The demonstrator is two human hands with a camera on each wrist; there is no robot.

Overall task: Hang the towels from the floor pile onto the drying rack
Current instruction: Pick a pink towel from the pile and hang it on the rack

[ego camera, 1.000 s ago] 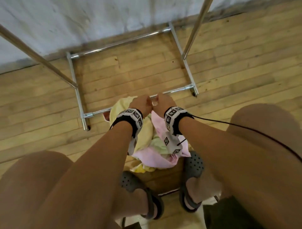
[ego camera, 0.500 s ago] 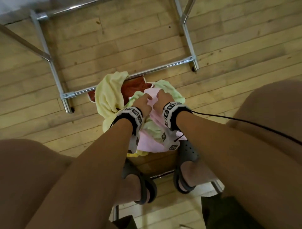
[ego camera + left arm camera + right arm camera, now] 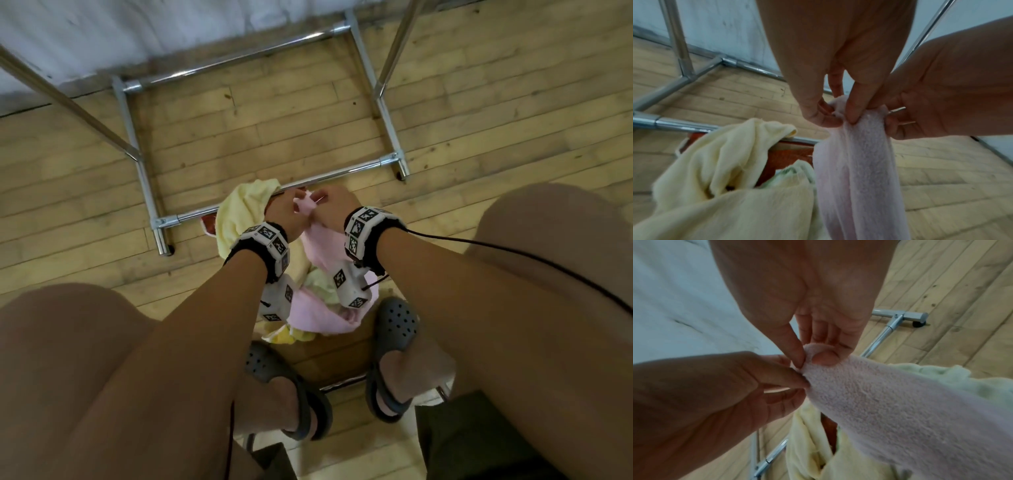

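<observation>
A person bends over a heap of towels on the wooden floor [image 3: 479, 113], both hands pinching the top edge of a pink towel [image 3: 857, 170]. The left hand [image 3: 286, 214] and right hand [image 3: 330, 209] sit almost touching, thumb and fingers [image 3: 795, 344] curled onto the same bunched corner, while the rest of the cloth trails down into the pile. To do this well, the hands should probably slide apart along the hem so the towel spreads flat before going over a rail of the chrome drying rack [image 3: 342, 174]. The towel looks soft, fleecy and pale, gathered into a narrow rope. Just beside it lie a cream-yellow towel [image 3: 719, 178] and an orange one, draped at the rack's base bar.
</observation>
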